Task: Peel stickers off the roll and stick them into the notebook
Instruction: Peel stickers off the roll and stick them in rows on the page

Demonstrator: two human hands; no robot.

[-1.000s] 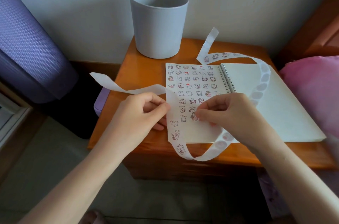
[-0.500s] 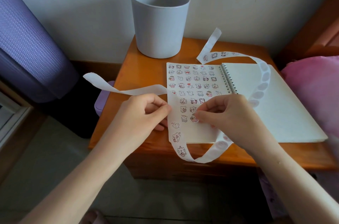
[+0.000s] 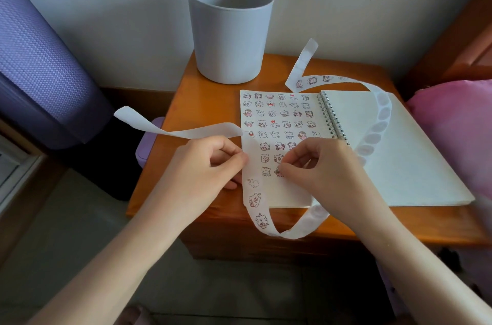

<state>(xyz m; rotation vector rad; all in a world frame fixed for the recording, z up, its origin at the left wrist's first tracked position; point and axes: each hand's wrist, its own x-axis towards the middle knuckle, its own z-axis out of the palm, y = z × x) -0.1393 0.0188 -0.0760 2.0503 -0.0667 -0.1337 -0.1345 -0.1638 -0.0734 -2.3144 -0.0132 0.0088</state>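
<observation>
Two grips are at work, and both are closed. My left grip (image 3: 210, 167) pinches the sticker strip (image 3: 372, 138) between thumb and forefinger, right at the left edge of the notebook (image 3: 399, 154). My right grip (image 3: 322, 167) has thumb and forefinger together on a single sticker (image 3: 278, 172) in the short lowest row of the left page. I cannot tell whether that sticker already lies flat on the paper, because the fingertips cover most of it.

What the next peel turns on is how the strip runs. From the left grip its long axis comes straight toward me along the page's left edge. It then loops off the front of the desk (image 3: 213, 101) and passes back up beneath the right grip. The next sticker (image 3: 253, 183) sits just on my side of the left grip's pinch and to the left of the right grip, close to both. I judge the right grip has the easy reach, a small move leftward and toward me while the left grip holds the strip taut. The spent backing (image 3: 170, 130) trails away on the far left of the left grip.
</observation>
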